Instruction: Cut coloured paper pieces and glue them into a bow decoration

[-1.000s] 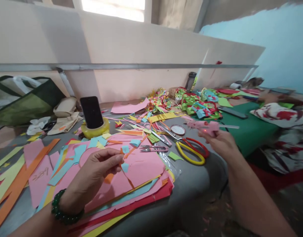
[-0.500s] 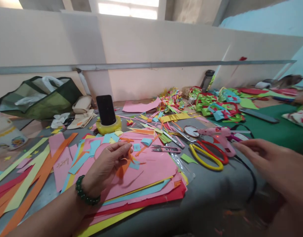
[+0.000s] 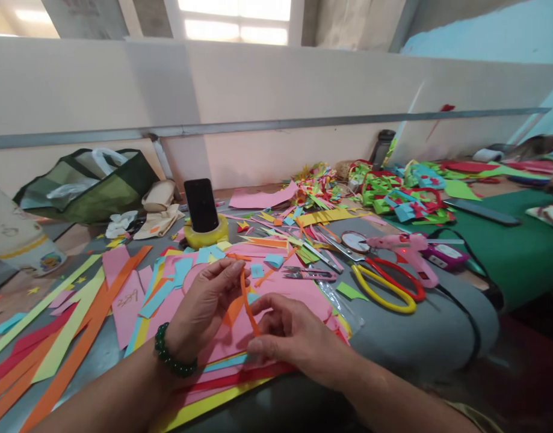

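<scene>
My left hand (image 3: 208,304), with a green bead bracelet on the wrist, pinches the top of a thin orange paper strip (image 3: 248,300). My right hand (image 3: 287,334) is beside it, its fingertips closed on the strip's lower end. Both hands hover over a stack of pink, blue, red and yellow paper sheets (image 3: 280,297) on the grey table. A pink glue gun (image 3: 405,248) lies on the table to the right, next to scissors with yellow and red handles (image 3: 384,285).
A black phone (image 3: 201,205) stands in a yellow tape roll (image 3: 206,233). Small snips (image 3: 308,274) lie beyond the sheets. Long orange and yellow paper strips (image 3: 73,337) lie at left. Folded green, red and blue paper pieces (image 3: 393,192) are piled at the back right, beside a green mat (image 3: 506,240).
My right hand has put the glue gun down on the table and come left to take the lower end of the orange strip. The camera view has shifted.
</scene>
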A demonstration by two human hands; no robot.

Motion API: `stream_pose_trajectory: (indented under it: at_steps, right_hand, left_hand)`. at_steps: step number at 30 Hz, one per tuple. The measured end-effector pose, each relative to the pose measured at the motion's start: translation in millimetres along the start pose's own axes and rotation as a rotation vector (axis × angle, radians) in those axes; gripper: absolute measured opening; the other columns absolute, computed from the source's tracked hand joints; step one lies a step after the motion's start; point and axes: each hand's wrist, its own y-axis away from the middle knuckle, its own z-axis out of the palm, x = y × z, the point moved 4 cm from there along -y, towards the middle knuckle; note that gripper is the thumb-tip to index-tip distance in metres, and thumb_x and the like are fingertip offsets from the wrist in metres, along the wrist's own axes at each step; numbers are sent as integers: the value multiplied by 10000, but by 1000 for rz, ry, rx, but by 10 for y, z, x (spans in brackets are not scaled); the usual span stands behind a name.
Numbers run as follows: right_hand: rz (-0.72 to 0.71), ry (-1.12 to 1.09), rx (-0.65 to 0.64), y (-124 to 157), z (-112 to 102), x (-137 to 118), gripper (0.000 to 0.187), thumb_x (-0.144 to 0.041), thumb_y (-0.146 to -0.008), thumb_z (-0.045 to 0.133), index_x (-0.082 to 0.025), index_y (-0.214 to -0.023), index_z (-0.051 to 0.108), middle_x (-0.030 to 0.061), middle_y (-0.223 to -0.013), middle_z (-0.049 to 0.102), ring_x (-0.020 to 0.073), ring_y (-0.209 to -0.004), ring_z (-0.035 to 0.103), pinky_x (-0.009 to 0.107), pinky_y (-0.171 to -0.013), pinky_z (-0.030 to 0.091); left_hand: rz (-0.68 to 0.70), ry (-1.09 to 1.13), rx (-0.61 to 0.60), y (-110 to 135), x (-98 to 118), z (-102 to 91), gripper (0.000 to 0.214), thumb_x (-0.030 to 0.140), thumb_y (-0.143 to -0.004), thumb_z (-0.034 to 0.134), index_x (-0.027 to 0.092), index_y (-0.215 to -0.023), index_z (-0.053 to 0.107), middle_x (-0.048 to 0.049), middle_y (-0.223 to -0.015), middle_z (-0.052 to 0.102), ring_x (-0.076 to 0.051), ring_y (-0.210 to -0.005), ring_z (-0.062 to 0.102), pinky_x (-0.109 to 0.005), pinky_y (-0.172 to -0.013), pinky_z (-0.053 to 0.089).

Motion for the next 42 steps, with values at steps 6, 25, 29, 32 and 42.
stream_pose_trajectory:
  at_steps: [6,25,29,32,42]
  right_hand:
    - [-113,4,205,-14,-197,-97,188,-285,-713,703,-158,-733,566,-46,-580,579,60,-499,508,181,-505,407]
    - [-182,34,247,-118,-297,-262,161,-287,-662,701,-152,-646,615,-44,-598,505,61,-537,408,190,-506,332]
    - [-209,356,178,-110,-286,-341,122,-232,-702,620,-146,-615,609,-23,-644,527,86,-613,441,212,-559,340]
    - [-171,424,156,-117,-286,-333,97,-191,-692,577,-141,-618,616,-33,-601,506,74,-571,407,205,-518,300]
    - [-27,261,124,-151,-323,-249,128,-228,-644,624,-132,-579,570,-66,-499,437,38,-470,326,183,-434,221]
  left_hand:
    - [16,-10,-36,6,14,18,131,243,-683,762,155,-739,682,19,-683,642,-52,-630,576,-132,-628,485]
    - [-44,-301,-138,69,-151,75,165,289,-725,701,153,-668,626,19,-621,566,-86,-600,510,-197,-593,414]
    - [-75,-404,-128,87,-167,64,159,285,-707,697,142,-663,644,4,-619,565,-94,-587,497,-202,-568,396]
    - [-69,-465,-148,93,-176,66,162,290,-710,686,135,-664,666,-6,-616,581,-99,-581,498,-208,-572,397]
    - [27,-668,-182,91,-147,71,168,304,-745,658,162,-697,733,-32,-664,663,-136,-639,541,-225,-606,418]
